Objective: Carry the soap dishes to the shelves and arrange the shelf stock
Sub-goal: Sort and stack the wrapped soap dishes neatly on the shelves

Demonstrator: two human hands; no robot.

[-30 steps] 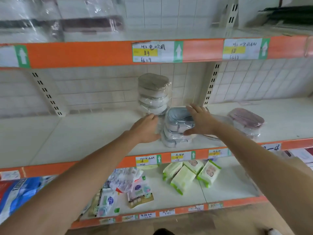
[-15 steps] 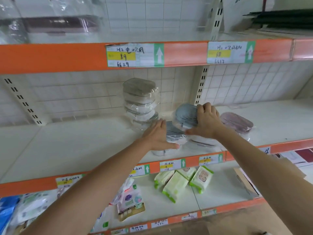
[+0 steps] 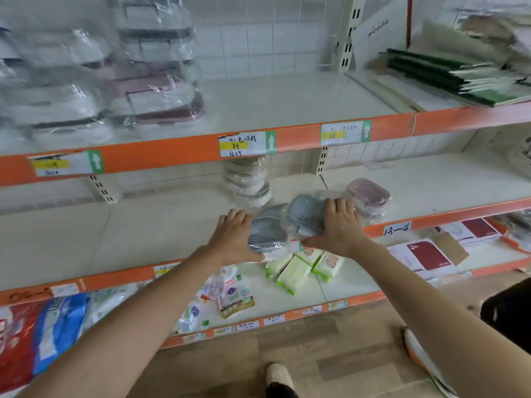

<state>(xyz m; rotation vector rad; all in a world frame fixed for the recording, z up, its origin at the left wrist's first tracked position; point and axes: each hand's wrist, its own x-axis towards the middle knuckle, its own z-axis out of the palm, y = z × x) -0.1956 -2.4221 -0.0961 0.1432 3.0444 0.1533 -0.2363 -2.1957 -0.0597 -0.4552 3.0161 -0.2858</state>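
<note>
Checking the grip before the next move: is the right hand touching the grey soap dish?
Touching. The head view shows the right hand with fingers laid over the wrapped grey soap dish and thumb under its front edge, no gap.

Two soap dishes side by side on the middle shelf (front edge).
</note>
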